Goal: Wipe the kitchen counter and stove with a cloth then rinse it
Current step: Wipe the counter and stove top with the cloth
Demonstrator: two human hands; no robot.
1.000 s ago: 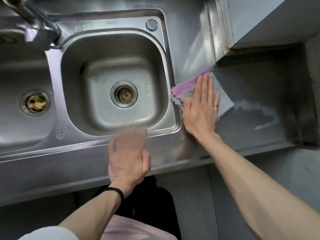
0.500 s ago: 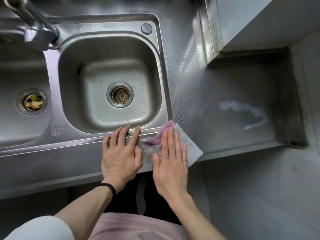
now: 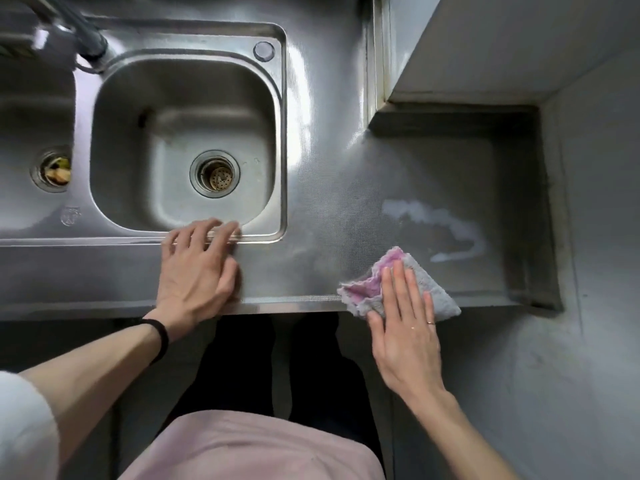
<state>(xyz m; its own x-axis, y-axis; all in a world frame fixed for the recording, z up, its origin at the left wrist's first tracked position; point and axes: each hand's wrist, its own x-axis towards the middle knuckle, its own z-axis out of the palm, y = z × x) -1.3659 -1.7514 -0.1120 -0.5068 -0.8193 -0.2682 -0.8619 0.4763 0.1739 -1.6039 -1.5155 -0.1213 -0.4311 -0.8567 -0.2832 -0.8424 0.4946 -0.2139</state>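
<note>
A pink and grey cloth [image 3: 426, 282] lies folded at the front edge of the steel counter [image 3: 346, 209], right of the sink. My right hand [image 3: 403, 327] presses flat on the cloth with fingers stretched out, palm hanging past the counter edge. My left hand [image 3: 199, 268] rests flat on the counter in front of the right sink basin [image 3: 183, 143], fingertips on its front rim, holding nothing. No stove is in view.
A pale wet smear [image 3: 440, 223] marks the counter just beyond the cloth. A tap [image 3: 79, 32] stands at the back left, beside a second basin with food scraps in its drain [image 3: 55, 169]. A wall block [image 3: 485, 39] and raised dark ledge [image 3: 526, 220] bound the counter's right side.
My right hand has slid the cloth to the right along the counter's front edge, away from my left hand. My left hand stays by the sink's front rim.
</note>
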